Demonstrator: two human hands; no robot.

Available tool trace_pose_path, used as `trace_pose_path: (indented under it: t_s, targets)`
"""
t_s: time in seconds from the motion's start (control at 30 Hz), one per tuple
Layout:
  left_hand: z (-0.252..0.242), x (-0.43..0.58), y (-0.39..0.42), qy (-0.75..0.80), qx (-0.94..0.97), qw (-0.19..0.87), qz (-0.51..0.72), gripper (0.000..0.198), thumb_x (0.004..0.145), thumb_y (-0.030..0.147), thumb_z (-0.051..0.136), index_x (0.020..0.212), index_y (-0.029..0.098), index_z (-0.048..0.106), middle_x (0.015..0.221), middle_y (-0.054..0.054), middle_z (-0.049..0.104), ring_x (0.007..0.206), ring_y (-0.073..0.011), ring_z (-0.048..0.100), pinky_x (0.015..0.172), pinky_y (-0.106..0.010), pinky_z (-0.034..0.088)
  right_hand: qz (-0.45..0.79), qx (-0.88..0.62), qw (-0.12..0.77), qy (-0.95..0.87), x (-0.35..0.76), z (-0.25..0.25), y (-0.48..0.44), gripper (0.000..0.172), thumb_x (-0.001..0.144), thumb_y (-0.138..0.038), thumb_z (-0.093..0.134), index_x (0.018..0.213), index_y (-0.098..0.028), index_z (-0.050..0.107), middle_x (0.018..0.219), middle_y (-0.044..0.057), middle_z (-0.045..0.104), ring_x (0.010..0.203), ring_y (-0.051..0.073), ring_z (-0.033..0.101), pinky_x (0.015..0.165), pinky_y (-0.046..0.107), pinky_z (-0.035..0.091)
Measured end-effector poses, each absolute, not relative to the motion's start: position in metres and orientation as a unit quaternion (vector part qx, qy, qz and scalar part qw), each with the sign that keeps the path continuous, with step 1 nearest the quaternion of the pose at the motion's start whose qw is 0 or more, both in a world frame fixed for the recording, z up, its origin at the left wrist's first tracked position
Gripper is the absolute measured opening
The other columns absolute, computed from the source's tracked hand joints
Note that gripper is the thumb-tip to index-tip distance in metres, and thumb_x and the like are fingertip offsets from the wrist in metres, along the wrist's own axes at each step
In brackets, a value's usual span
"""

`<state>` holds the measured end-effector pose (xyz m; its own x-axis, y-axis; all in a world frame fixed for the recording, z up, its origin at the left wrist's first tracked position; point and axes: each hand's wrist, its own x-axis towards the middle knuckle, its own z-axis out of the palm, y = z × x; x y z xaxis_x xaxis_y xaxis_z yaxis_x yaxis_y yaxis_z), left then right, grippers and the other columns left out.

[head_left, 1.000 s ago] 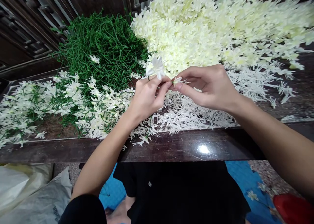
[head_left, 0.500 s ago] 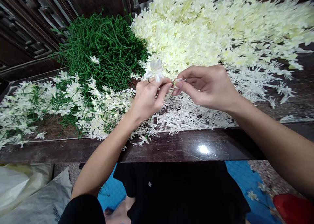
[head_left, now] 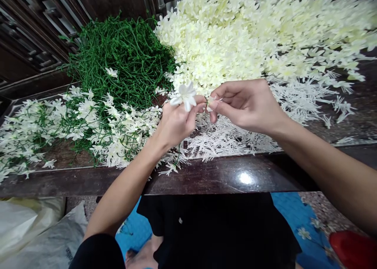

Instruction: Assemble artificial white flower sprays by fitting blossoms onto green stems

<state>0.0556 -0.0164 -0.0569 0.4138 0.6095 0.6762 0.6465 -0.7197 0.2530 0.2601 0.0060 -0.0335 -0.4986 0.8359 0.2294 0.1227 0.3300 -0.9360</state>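
My left hand [head_left: 178,123] is closed, thumb against fingers, on a green artificial flower stem that shows only in small parts. One white artificial flower [head_left: 185,96] stands out above its knuckles. Close beside it, my right hand [head_left: 253,108] pinches a small white flower piece [head_left: 211,102] between thumb and forefinger, at a tip of the stem. Below and behind the hands lie white thread-like stamens [head_left: 229,139]. Past them is a big heap of pale yellow-white petals [head_left: 224,41].
Green plastic stems [head_left: 118,61] are heaped at the back left. Finished-looking white flowers on stems [head_left: 79,123] spread along the left of the dark wooden bench [head_left: 206,178]. Pale bags [head_left: 38,233] lie at lower left; a blue mat [head_left: 138,225] covers floor below.
The white flower over my left hand has dipped and turned more toward me. Both hands stay together, with the small flower piece still pinched at the stem tip.
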Motion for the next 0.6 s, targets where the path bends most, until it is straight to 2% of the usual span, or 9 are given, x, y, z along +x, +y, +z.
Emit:
trace_pose_path:
  t_s: [0.17,0.33,0.4,0.47,0.5,0.6]
  targets:
    - [-0.058,0.053,-0.015,-0.382,-0.850,0.003,-0.361,0.021,0.099,0.012,0.054,0.089,0.019,0.071,0.088,-0.008,0.079,0.076,-0.0185,0.073,0.069,-0.036,0.059,0.582,-0.284,0.342,-0.681,0.264,-0.036,0.013,0.024,0.083,-0.040,0.089,0.075,-0.023,0.074,0.066,0.003,0.074,0.060,0.020,0.071,0.061,0.038,0.062]
    - [-0.046,0.058,-0.016,-0.420,-0.809,-0.117,-0.395,0.016,0.101,0.015,0.054,0.098,0.019,0.069,0.091,-0.006,0.077,0.078,-0.0150,0.072,0.071,-0.030,0.062,0.607,-0.264,0.352,-0.662,0.268,-0.031,0.016,0.017,0.083,-0.032,0.090,0.083,-0.022,0.078,0.069,0.001,0.074,0.060,0.017,0.071,0.062,0.032,0.064]
    - [-0.042,0.060,-0.016,-0.429,-0.775,-0.176,-0.430,0.014,0.102,0.019,0.055,0.099,0.020,0.068,0.095,-0.006,0.077,0.082,-0.0143,0.072,0.073,-0.028,0.063,0.575,-0.273,0.373,-0.675,0.268,-0.031,0.017,0.025,0.078,-0.032,0.094,0.093,-0.023,0.077,0.074,0.000,0.075,0.064,0.017,0.072,0.063,0.031,0.065]
    - [-0.040,0.060,-0.015,-0.429,-0.753,-0.223,-0.447,0.012,0.101,0.020,0.056,0.098,0.020,0.067,0.098,-0.006,0.076,0.087,-0.0141,0.072,0.074,-0.026,0.064,0.543,-0.266,0.396,-0.691,0.267,-0.033,0.018,0.045,0.067,-0.032,0.100,0.103,-0.026,0.075,0.083,-0.001,0.076,0.073,0.019,0.075,0.068,0.033,0.067]
    - [-0.040,0.060,-0.014,-0.427,-0.747,-0.243,-0.447,0.011,0.101,0.020,0.056,0.097,0.020,0.067,0.100,-0.005,0.076,0.089,-0.0140,0.072,0.073,-0.025,0.064,0.528,-0.261,0.406,-0.698,0.267,-0.034,0.019,0.049,0.065,-0.033,0.101,0.105,-0.027,0.074,0.086,-0.002,0.075,0.074,0.019,0.075,0.070,0.034,0.067]
    - [-0.040,0.058,-0.011,-0.433,-0.736,-0.289,-0.434,0.012,0.102,0.021,0.055,0.099,0.021,0.066,0.105,-0.005,0.075,0.089,-0.0133,0.072,0.073,-0.024,0.065,0.493,-0.241,0.430,-0.717,0.266,-0.035,0.020,0.051,0.066,-0.035,0.101,0.107,-0.027,0.073,0.091,-0.001,0.072,0.076,0.019,0.074,0.074,0.035,0.067]
